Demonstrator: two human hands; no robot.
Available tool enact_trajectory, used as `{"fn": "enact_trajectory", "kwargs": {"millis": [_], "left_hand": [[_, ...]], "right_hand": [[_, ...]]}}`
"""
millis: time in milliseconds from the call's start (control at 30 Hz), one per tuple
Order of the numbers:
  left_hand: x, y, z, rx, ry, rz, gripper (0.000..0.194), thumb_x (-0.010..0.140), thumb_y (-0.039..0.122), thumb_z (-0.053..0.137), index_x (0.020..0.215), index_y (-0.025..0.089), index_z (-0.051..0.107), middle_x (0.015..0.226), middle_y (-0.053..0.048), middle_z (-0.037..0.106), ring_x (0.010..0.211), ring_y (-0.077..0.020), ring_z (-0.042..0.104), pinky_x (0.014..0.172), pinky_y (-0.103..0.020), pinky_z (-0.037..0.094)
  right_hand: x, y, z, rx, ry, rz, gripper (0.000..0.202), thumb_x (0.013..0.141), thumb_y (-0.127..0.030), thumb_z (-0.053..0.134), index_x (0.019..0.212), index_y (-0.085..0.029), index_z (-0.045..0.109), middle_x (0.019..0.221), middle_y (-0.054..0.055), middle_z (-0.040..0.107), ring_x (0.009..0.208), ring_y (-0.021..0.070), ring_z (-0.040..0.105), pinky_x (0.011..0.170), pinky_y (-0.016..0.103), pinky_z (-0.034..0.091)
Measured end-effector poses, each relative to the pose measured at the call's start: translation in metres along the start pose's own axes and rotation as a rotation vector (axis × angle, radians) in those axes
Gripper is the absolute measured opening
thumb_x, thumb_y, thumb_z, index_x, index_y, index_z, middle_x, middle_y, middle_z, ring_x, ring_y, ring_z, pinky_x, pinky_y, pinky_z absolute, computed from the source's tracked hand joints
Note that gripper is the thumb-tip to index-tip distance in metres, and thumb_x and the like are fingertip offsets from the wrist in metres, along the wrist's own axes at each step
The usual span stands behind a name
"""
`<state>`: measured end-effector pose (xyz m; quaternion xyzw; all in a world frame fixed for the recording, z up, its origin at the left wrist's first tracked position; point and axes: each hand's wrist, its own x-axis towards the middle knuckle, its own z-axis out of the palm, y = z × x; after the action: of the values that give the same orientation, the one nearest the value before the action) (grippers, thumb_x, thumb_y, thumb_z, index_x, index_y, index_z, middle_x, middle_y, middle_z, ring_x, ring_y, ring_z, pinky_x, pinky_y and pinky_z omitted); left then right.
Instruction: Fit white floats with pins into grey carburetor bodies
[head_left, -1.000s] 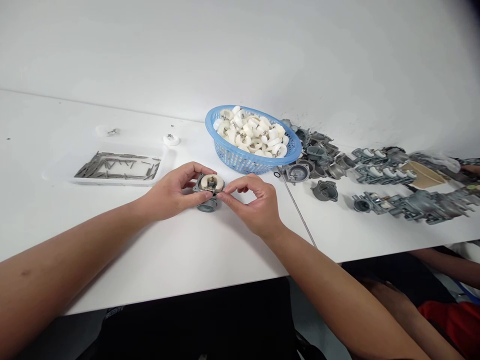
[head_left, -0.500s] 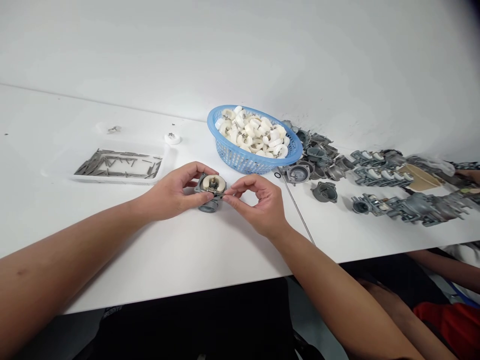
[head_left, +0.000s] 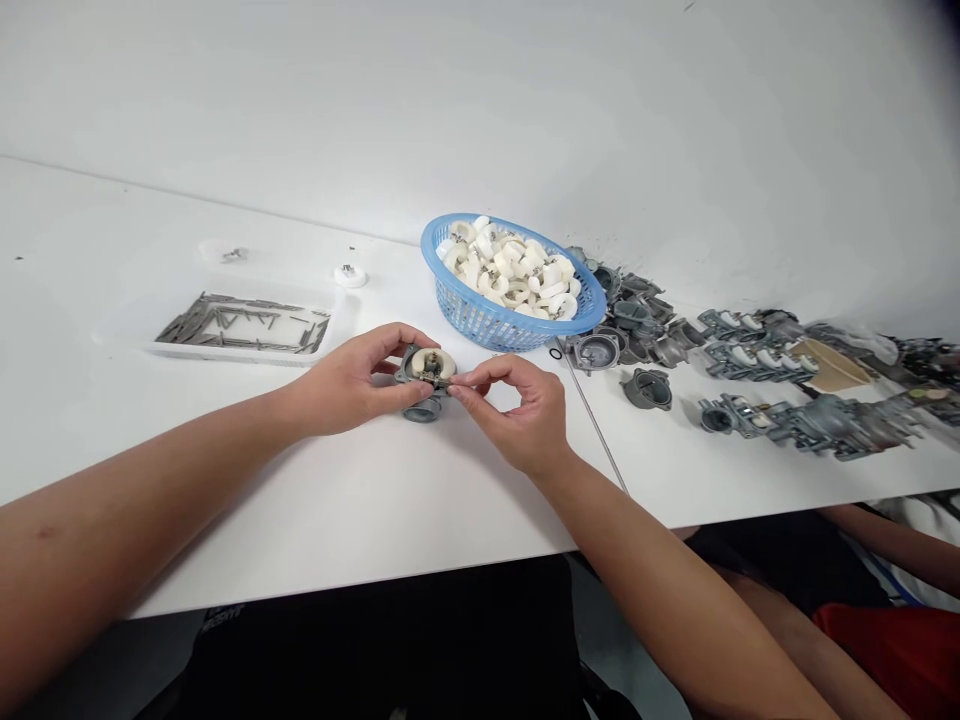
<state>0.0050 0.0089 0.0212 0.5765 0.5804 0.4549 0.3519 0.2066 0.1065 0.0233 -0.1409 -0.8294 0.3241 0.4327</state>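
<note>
A grey metal carburetor body [head_left: 422,410] stands on the white table with its float side up. My left hand [head_left: 356,385] is closed on its left side, fingers behind and thumb at the front. A cream-white, C-shaped float [head_left: 433,360] sits in the body's opening. At the right edge of the float hinge, my right hand [head_left: 517,405] pinches a thin metal pin [head_left: 449,387] between thumb and forefinger. Most of the pin is covered by the fingertips, so how deep it sits I cannot tell.
Behind my hands stands a blue basket [head_left: 517,325] heaped with white floats. A clear tray [head_left: 225,350] of thin metal pins lies left, near a loose float [head_left: 351,277]. Carburetor bodies [head_left: 634,320] crowd the right, one bowl-shaped part [head_left: 647,389] apart. Another person's arm [head_left: 900,545] shows at right.
My right fingertips have come slightly closer to the carburetor, and less of the pin shows. The left hand keeps its hold on the body. The camera view has shifted a little.
</note>
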Motion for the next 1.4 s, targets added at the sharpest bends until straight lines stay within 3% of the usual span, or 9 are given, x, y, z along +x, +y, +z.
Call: {"fn": "enact_trajectory", "kwargs": {"millis": [200, 367, 500, 667, 867, 1400], "left_hand": [[0.0017, -0.0039, 0.0008, -0.044, -0.014, 0.007, 0.045, 0.086, 0.047, 0.073, 0.123, 0.025, 0.06, 0.116, -0.009, 0.069, 0.107, -0.0272, 0.067, 0.094, -0.05, 0.057], [0.0018, -0.005, -0.0002, -0.098, -0.031, 0.014, 0.041, 0.084, 0.043, 0.076, 0.117, 0.026, 0.06, 0.125, -0.009, 0.068, 0.118, -0.029, 0.064, 0.093, -0.047, 0.059], [0.0014, -0.005, -0.0015, -0.096, -0.028, 0.016, 0.041, 0.084, 0.043, 0.076, 0.116, 0.024, 0.059, 0.123, -0.01, 0.069, 0.115, -0.0291, 0.065, 0.091, -0.047, 0.059], [0.001, -0.0065, -0.0022, -0.089, -0.033, 0.004, 0.043, 0.084, 0.046, 0.076, 0.117, 0.025, 0.059, 0.125, -0.01, 0.068, 0.116, -0.0292, 0.065, 0.09, -0.046, 0.06], [-0.0005, -0.0042, -0.0027, -0.097, -0.037, -0.003, 0.042, 0.084, 0.046, 0.076, 0.116, 0.025, 0.058, 0.125, -0.01, 0.067, 0.114, -0.0279, 0.065, 0.092, -0.047, 0.059], [-0.0001, -0.0014, -0.002, -0.101, -0.047, -0.024, 0.047, 0.082, 0.047, 0.078, 0.119, 0.025, 0.058, 0.115, -0.007, 0.068, 0.101, -0.0233, 0.067, 0.086, -0.041, 0.059]], "right_hand": [[0.0012, 0.0036, 0.0012, -0.172, 0.015, -0.222, 0.015, 0.088, -0.012, 0.068, 0.084, -0.026, 0.067, 0.085, -0.003, 0.08, 0.067, 0.0153, 0.068, 0.076, 0.038, 0.052], [0.002, 0.0035, 0.0036, -0.239, -0.008, -0.311, 0.022, 0.088, -0.005, 0.06, 0.082, -0.026, 0.064, 0.082, -0.005, 0.079, 0.069, 0.0153, 0.07, 0.077, 0.038, 0.048], [0.0025, 0.0033, 0.0044, -0.292, -0.013, -0.323, 0.021, 0.09, -0.008, 0.059, 0.081, -0.027, 0.064, 0.081, -0.005, 0.079, 0.07, 0.0159, 0.07, 0.078, 0.038, 0.048], [0.0033, 0.0018, 0.0031, -0.269, 0.075, -0.329, 0.015, 0.087, -0.012, 0.068, 0.087, -0.026, 0.066, 0.082, -0.001, 0.078, 0.08, 0.0192, 0.068, 0.079, 0.038, 0.051], [0.0022, 0.0014, 0.0028, -0.239, 0.026, -0.256, 0.012, 0.089, -0.014, 0.066, 0.088, -0.026, 0.065, 0.083, -0.001, 0.076, 0.079, 0.0186, 0.068, 0.082, 0.039, 0.051], [0.0013, 0.0094, 0.0061, -0.215, 0.029, -0.302, 0.012, 0.089, -0.016, 0.069, 0.091, -0.027, 0.065, 0.086, -0.001, 0.078, 0.079, 0.0192, 0.069, 0.082, 0.041, 0.05]]}}
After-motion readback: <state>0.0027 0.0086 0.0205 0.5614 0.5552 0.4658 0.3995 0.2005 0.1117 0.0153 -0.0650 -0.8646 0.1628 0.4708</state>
